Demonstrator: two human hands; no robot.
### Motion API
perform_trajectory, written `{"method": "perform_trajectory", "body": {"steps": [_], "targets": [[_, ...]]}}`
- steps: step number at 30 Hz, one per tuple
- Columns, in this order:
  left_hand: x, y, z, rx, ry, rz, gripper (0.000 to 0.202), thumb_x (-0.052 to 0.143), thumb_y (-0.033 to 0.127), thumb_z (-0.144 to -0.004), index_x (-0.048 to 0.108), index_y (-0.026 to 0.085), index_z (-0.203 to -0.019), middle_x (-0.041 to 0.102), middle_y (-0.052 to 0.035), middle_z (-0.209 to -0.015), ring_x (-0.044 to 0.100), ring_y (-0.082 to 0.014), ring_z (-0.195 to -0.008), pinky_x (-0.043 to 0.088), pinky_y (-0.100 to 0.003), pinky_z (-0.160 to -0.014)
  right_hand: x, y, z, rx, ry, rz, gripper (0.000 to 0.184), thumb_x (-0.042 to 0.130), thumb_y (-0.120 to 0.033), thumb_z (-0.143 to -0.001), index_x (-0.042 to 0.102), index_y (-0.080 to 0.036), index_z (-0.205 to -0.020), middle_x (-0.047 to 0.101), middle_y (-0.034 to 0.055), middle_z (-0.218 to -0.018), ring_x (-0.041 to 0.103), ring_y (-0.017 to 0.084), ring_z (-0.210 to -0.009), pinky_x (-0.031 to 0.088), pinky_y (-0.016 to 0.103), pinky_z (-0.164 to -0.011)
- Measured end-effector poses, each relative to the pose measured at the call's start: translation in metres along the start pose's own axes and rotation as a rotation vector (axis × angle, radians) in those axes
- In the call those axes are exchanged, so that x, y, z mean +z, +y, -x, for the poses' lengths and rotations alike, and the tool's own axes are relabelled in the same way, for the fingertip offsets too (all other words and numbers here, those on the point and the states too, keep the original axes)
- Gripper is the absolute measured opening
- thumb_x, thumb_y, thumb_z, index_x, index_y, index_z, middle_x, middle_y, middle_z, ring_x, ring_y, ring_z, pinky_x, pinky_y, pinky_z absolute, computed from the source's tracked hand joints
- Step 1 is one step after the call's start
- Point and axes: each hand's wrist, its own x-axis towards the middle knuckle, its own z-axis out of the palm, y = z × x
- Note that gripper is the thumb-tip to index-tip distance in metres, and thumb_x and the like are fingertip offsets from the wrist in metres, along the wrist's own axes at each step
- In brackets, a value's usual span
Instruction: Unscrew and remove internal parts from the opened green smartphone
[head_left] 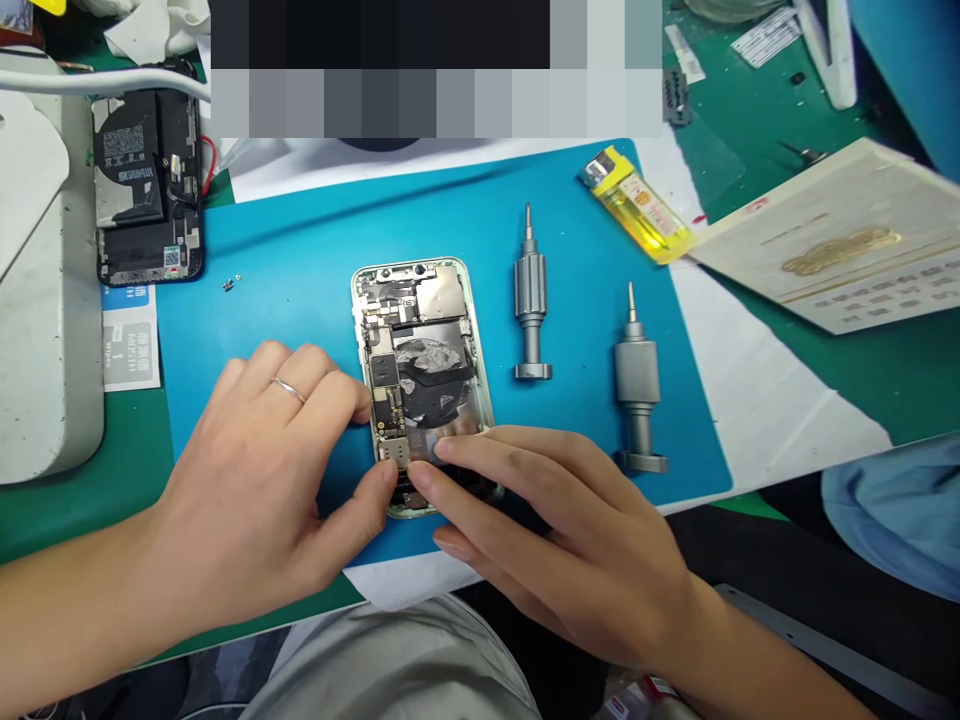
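An opened smartphone [435, 385] with a pale green frame lies on a blue mat [292, 250], its circuit board and inner parts exposed. My left hand [255, 450], a ring on one finger, has curled fingers against the phone's left edge, and its thumb rests by a small metal plate [391, 452] near the lower left corner. My right hand [570, 530] reaches over the phone's lower end with fingers stretched out. One of its fingertips touches beside that plate, another the inner surface above. The phone's lower right part is hidden under this hand.
Two grey screwdrivers [531, 285] stand out to the right, the farther one [637, 375] nearer the mat's edge. Beyond them are a yellow lighter [637, 205] and a printed card [840, 235]. Tiny screws [229, 285] and a black phone part [139, 240] sit at left.
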Motion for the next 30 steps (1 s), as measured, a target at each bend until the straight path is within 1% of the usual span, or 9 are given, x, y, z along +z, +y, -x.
{"method": "perform_trajectory", "body": {"steps": [6, 15, 22, 25, 30], "targets": [[-0.0011, 0.0005, 0.0003, -0.003, -0.008, -0.003, 0.017, 0.053, 0.038, -0.101, 0.052, 0.021, -0.098, 0.059, -0.0061, -0.094, 0.046, -0.0265, -0.082, 0.031, -0.042, -0.069, -0.0006, 0.0026, 0.0033, -0.004, 0.013, -0.056, 0.025, 0.067, -0.007, -0.097, 0.072, -0.003, -0.121, 0.075, 0.0159, -0.115, 0.068, 0.027, -0.113, 0.060, 0.039, -0.098], [-0.0007, 0.0003, 0.0005, 0.001, -0.007, -0.027, 0.018, 0.051, 0.040, -0.102, 0.052, 0.022, -0.097, 0.059, -0.0067, -0.095, 0.046, -0.0267, -0.082, 0.031, -0.042, -0.069, 0.0007, 0.0005, 0.0010, -0.013, 0.002, -0.029, 0.023, 0.064, -0.014, -0.102, 0.071, -0.009, -0.123, 0.074, 0.0147, -0.117, 0.065, 0.026, -0.115, 0.057, 0.039, -0.097], [-0.0011, 0.0000, 0.0003, 0.005, -0.006, -0.035, 0.019, 0.052, 0.042, -0.102, 0.051, 0.023, -0.098, 0.060, -0.0063, -0.095, 0.048, -0.0273, -0.084, 0.031, -0.042, -0.069, 0.0040, 0.0015, 0.0004, -0.009, 0.000, -0.027, 0.026, 0.066, -0.010, -0.100, 0.069, -0.007, -0.125, 0.071, 0.0157, -0.119, 0.062, 0.027, -0.117, 0.054, 0.040, -0.101], [-0.0008, 0.0001, -0.0002, 0.007, -0.006, -0.039, 0.020, 0.052, 0.042, -0.102, 0.051, 0.023, -0.098, 0.060, -0.0065, -0.095, 0.047, -0.0272, -0.083, 0.031, -0.042, -0.069, 0.0034, 0.0010, 0.0019, -0.021, 0.000, -0.024, 0.027, 0.067, -0.010, -0.099, 0.069, -0.006, -0.125, 0.071, 0.0168, -0.119, 0.063, 0.028, -0.116, 0.055, 0.041, -0.098], [-0.0002, -0.0004, 0.0003, 0.004, -0.013, -0.030, 0.019, 0.051, 0.042, -0.103, 0.050, 0.023, -0.099, 0.060, -0.0064, -0.095, 0.047, -0.0270, -0.084, 0.032, -0.043, -0.069, 0.0027, 0.0006, 0.0020, -0.049, -0.001, -0.014, 0.024, 0.063, -0.019, -0.103, 0.070, -0.011, -0.125, 0.074, 0.0144, -0.117, 0.064, 0.028, -0.115, 0.057, 0.042, -0.091]]}}
